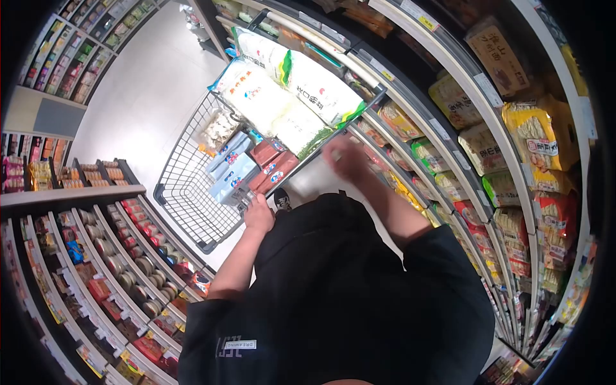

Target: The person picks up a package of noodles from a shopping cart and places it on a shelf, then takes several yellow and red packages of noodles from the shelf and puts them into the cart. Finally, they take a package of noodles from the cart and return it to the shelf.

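Note:
My left hand [260, 215] is closed around the left part of the handle of a grey wire shopping cart [186, 186]. My right hand [348, 158] is off the handle, between the cart's right end and the shelves; it is blurred, and its fingers are hard to make out. In the cart lie large white printed bags [256, 90] with green trim, light blue packs [232, 168] and reddish-brown packs [273, 168]. A clear bag [218, 128] with pale and brown contents sits beside them.
Curved-looking shelves [478, 90] with bagged noodles [539, 141] stand close on my right. On my left are shelves of tins [128, 279] and packets. A pale floor [138, 83] stretches ahead. My shoe [282, 200] shows below the handle.

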Available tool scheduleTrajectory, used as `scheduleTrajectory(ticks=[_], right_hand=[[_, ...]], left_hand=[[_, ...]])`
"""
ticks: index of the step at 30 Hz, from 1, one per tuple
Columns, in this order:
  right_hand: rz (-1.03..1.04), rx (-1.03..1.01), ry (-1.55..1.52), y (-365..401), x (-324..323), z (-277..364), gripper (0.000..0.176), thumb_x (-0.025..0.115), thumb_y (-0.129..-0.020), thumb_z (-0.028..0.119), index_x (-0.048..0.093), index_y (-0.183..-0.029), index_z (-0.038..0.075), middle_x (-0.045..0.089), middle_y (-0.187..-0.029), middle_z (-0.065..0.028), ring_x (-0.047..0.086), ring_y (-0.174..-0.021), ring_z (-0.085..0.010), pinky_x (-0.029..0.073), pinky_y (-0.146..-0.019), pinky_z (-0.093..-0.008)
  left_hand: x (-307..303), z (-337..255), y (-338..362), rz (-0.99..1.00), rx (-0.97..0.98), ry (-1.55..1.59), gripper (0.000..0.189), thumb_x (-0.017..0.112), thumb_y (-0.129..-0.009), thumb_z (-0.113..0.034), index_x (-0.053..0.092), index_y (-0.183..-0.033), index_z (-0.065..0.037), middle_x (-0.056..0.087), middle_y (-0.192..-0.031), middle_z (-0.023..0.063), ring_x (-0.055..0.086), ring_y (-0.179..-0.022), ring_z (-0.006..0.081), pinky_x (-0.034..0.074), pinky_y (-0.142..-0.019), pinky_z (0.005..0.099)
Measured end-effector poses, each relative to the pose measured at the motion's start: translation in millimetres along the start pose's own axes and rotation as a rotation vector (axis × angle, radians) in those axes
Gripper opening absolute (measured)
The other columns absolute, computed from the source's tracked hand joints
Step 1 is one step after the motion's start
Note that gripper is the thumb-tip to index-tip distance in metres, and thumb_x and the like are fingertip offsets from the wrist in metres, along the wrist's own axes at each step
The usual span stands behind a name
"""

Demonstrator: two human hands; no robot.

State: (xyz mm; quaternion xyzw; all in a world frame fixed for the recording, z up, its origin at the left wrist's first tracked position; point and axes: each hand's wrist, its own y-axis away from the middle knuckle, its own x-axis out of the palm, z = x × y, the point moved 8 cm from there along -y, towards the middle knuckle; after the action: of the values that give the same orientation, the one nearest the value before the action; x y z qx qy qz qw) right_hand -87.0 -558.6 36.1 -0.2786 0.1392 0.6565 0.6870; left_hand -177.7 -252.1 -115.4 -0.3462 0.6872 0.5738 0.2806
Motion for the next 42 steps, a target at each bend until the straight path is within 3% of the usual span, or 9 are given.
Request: scheduleTrajectory(ticks=[3, 5, 8, 10, 19, 22, 23, 33, 42], right_hand=[[-0.380, -0.003, 0.291, -46, -108, -20, 0.007, 0.066, -0.088, 0.008, 0.065, -0.081, 0.006, 0.067, -0.090, -0.0131, 0.064, -0.088, -0.0336, 0.052, -0.080, -0.0447], [-0.358, -0.022, 0.608, -72, -135, -62, 0.027, 0.065, -0.094, 0.022, 0.064, -0.111, 0.002, 0.065, -0.112, -0.0201, 0.059, -0.107, -0.0404, 0.047, -0.094, -0.0505], [-0.084, 0.243, 0.640, -113, -136, -171, 0.052, 0.053, -0.101, 0.042, 0.061, -0.132, 0.000, 0.063, -0.131, -0.0289, 0.056, -0.126, -0.0460, 0.043, -0.108, -0.0497], [0.114, 0.388, 0.477, -129, -132, -173, 0.059, 0.050, -0.102, 0.045, 0.058, -0.139, -0.001, 0.065, -0.126, -0.0334, 0.061, -0.124, -0.0460, 0.048, -0.104, -0.0495], [-0.056, 0.299, 0.335, -80, -156, -155, 0.046, 0.060, -0.102, 0.045, 0.065, -0.117, 0.001, 0.073, -0.107, -0.0254, 0.069, -0.103, -0.0444, 0.052, -0.091, -0.0488], [-0.084, 0.306, 0.233, -55, -165, -162, 0.045, 0.064, -0.100, 0.046, 0.067, -0.109, 0.003, 0.074, -0.097, -0.0221, 0.072, -0.094, -0.0395, 0.055, -0.083, -0.0449], [-0.088, 0.306, 0.259, -46, -165, -169, 0.040, 0.066, -0.101, 0.041, 0.068, -0.108, 0.002, 0.072, -0.089, -0.0155, 0.069, -0.082, -0.0256, 0.053, -0.076, -0.0399], [-0.311, 0.359, 0.286, 36, -184, -106, 0.048, 0.065, -0.098, 0.047, 0.060, -0.105, -0.001, 0.068, -0.107, -0.0289, 0.064, -0.102, -0.0477, 0.051, -0.087, -0.0515], [-0.339, 0.571, 0.341, 107, -199, -87, 0.056, 0.058, -0.100, 0.052, 0.055, -0.126, 0.002, 0.065, -0.121, -0.0310, 0.062, -0.115, -0.0486, 0.050, -0.096, -0.0522]], left_hand=[[-3, -12, 13, -0.024, 0.015, -0.011, 0.064, 0.070, -0.086, -0.023, 0.040, -0.139, -0.001, 0.056, -0.132, 0.0231, 0.059, -0.124, 0.0402, 0.048, -0.102, 0.0529], [7, -11, 19, -0.137, 0.050, 0.005, 0.064, 0.072, -0.083, -0.022, 0.042, -0.137, -0.002, 0.057, -0.130, 0.0217, 0.059, -0.122, 0.0393, 0.048, -0.099, 0.0525], [9, -15, 24, -0.142, 0.003, 0.016, 0.064, 0.071, -0.083, -0.021, 0.042, -0.138, -0.002, 0.057, -0.130, 0.0207, 0.059, -0.124, 0.0382, 0.047, -0.101, 0.0522], [11, -24, 34, -0.139, -0.037, 0.015, 0.064, 0.070, -0.084, -0.021, 0.042, -0.137, -0.002, 0.056, -0.130, 0.0207, 0.058, -0.125, 0.0377, 0.047, -0.102, 0.0520], [39, -34, 59, 0.003, -0.133, 0.040, 0.077, 0.069, -0.087, -0.030, 0.033, -0.149, -0.004, 0.047, -0.144, 0.0229, 0.046, -0.139, 0.0396, 0.040, -0.113, 0.0521], [48, -40, 74, 0.081, -0.175, 0.025, 0.091, 0.066, -0.088, -0.033, 0.020, -0.160, -0.002, 0.042, -0.152, 0.0246, 0.043, -0.143, 0.0386, 0.035, -0.117, 0.0528], [53, -38, 79, 0.065, -0.172, 0.018, 0.096, 0.068, -0.087, -0.033, 0.016, -0.162, -0.003, 0.040, -0.154, 0.0252, 0.041, -0.145, 0.0394, 0.034, -0.119, 0.0534], [78, -18, 121, 0.018, -0.014, -0.075, 0.103, 0.076, -0.084, -0.040, 0.018, -0.158, 0.004, 0.040, -0.150, 0.0284, 0.047, -0.139, 0.0417, 0.042, -0.112, 0.0535], [96, -32, 176, -0.133, 0.057, -0.041, 0.093, 0.078, -0.081, -0.039, 0.030, -0.150, 0.001, 0.043, -0.145, 0.0251, 0.047, -0.135, 0.0429, 0.040, -0.110, 0.0577]])
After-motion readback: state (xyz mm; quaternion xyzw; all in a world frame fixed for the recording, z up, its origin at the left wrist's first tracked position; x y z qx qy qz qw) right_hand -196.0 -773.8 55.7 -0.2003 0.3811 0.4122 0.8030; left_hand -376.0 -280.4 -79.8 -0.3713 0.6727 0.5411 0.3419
